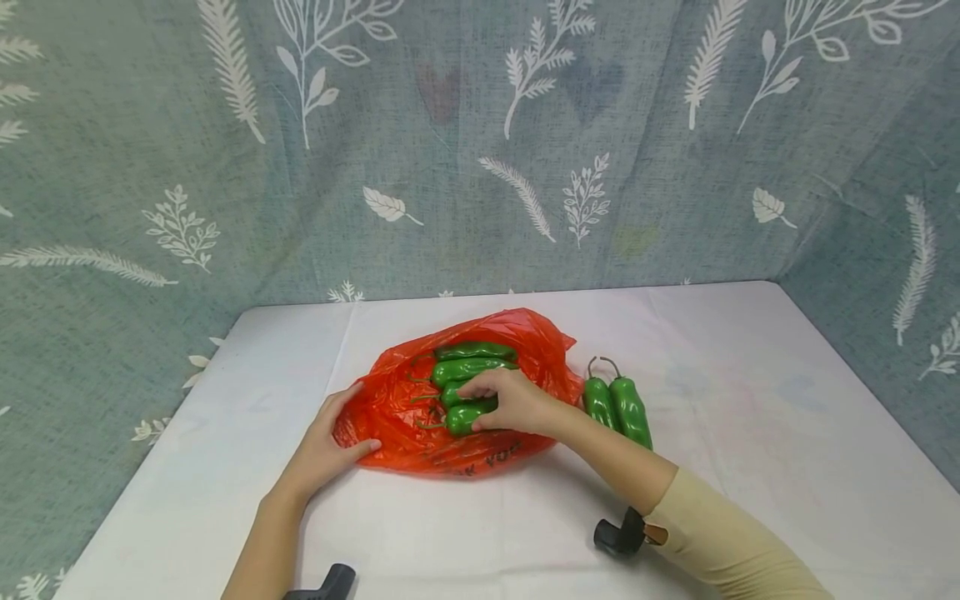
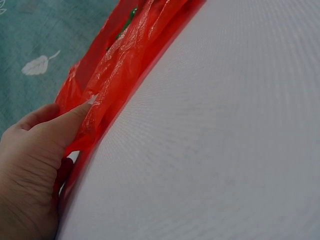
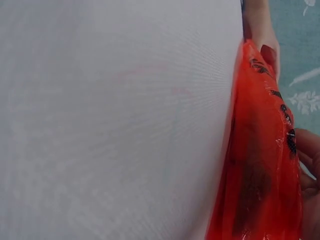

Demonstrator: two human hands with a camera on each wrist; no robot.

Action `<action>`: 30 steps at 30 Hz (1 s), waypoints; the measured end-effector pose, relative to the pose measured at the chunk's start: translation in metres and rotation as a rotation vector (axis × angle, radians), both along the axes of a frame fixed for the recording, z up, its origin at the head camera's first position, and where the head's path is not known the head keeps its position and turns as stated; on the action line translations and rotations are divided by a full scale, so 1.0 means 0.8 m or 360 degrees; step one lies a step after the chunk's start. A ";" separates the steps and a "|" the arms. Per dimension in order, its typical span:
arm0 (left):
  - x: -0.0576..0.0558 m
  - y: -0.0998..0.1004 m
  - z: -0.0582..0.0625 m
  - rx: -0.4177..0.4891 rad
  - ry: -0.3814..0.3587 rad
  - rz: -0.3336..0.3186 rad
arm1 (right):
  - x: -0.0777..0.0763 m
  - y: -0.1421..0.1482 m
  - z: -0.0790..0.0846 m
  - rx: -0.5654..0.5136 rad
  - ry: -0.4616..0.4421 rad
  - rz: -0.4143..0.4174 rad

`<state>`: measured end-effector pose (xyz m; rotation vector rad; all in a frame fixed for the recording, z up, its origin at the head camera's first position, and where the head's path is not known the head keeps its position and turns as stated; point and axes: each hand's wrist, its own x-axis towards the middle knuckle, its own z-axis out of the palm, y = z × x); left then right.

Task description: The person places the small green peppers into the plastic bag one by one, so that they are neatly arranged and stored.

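A red plastic bag (image 1: 401, 433) lies on its side, its mouth facing left, with several long green peppers in it. My left hand (image 1: 322, 450) is at the mouth, thumb and fingers spread wide apart along the rim. In the left wrist view its thumb touches the crinkled red film (image 2: 117, 82). My right hand (image 1: 517, 404) reaches over the bag from the right and grips the nearest green pepper (image 1: 459, 419), thumb in front and curled fingers behind. A second pepper (image 1: 452, 394) lies right behind it, partly covered by the fingers. In the right wrist view the bag wall (image 3: 260, 140) hides the peppers.
Two more green peppers (image 1: 632, 410) lie side by side right of the bag, partly behind my right forearm. A white cloth covers the table (image 1: 750, 417). Behind it hangs a grey-green curtain (image 1: 450, 208) with white leaf prints.
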<state>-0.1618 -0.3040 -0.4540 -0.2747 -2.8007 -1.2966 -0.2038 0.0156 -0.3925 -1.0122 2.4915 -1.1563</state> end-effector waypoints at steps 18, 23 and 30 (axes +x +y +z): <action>-0.001 0.003 0.000 -0.0030 -0.0017 0.0022 | 0.010 0.028 0.006 -0.0294 -0.0197 -0.0086; 0.000 0.003 0.001 -0.0027 -0.0023 0.0025 | 0.014 0.038 0.011 -0.0333 -0.0195 -0.0084; 0.000 0.002 0.000 -0.0020 -0.0021 0.0015 | 0.019 0.059 0.018 -0.0360 -0.0143 -0.0105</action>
